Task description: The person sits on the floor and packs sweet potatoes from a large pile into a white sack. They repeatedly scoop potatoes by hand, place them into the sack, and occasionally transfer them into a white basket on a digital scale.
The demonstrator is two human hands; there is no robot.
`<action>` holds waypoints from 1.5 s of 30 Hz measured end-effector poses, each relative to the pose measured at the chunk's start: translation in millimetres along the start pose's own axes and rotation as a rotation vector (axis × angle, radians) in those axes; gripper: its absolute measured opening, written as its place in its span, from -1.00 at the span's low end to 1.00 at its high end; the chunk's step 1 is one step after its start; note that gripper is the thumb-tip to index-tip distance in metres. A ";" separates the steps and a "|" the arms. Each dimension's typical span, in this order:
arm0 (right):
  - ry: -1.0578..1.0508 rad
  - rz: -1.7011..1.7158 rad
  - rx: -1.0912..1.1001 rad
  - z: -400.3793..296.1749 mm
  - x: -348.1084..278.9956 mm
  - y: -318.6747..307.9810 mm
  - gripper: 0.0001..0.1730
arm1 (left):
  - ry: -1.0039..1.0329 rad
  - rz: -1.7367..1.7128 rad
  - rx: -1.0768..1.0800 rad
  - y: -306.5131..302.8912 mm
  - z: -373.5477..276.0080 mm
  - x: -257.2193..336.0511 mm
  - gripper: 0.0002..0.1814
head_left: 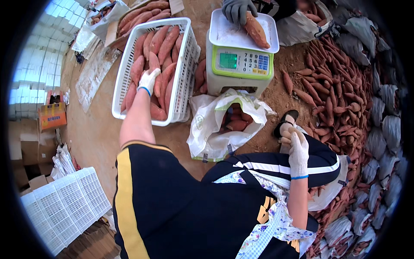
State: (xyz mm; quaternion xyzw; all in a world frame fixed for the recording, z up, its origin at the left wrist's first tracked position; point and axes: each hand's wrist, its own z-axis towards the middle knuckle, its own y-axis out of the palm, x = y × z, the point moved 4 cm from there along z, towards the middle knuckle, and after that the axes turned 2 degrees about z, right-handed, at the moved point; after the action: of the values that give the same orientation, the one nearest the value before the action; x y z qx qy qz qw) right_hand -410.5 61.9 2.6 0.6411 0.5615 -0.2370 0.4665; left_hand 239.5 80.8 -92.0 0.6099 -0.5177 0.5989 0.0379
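Observation:
In the white plastic crate (190, 51), my left hand (149, 80), in a white knit glove, grips a reddish sweet potato (154, 61). Several more sweet potatoes lie packed around it. My right hand (298, 152), gloved alike, is raised over my right leg with loosely bent fingers and nothing visible in it. An open white woven sack (207, 129) with sweet potatoes inside stands between my hands. Behind it is a green-and-white digital scale (241, 63). Another person's grey-gloved hand (237, 11) touches a large sweet potato (256, 30) on the scale's tray (226, 35).
A heap of loose sweet potatoes (333, 94) spreads at the right, bordered by filled plastic sacks (391, 129). A cardboard box of sweet potatoes (111, 35) sits beyond the crate. At the lower left are an empty white crate (66, 207) and an orange carton (53, 116).

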 end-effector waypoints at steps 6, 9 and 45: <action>0.017 -0.008 0.024 -5.8 4.1 -9.2 -0.63 | 0.215 0.147 0.079 -7.2 -27.3 37.6 -0.11; 0.009 -0.004 0.010 -7.4 1.9 -8.4 -0.64 | 0.182 0.318 0.082 20.9 -32.2 72.5 -0.07; -0.025 -0.177 0.078 -6.9 -1.7 0.5 -0.64 | 0.054 0.522 -0.081 -29.5 -5.3 13.8 -0.29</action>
State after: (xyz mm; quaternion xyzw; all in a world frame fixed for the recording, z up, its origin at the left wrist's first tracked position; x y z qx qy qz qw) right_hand -412.0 67.1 7.4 0.6037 0.6003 -0.3072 0.4253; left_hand 252.3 89.8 -62.9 0.4375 -0.6800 0.5830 -0.0798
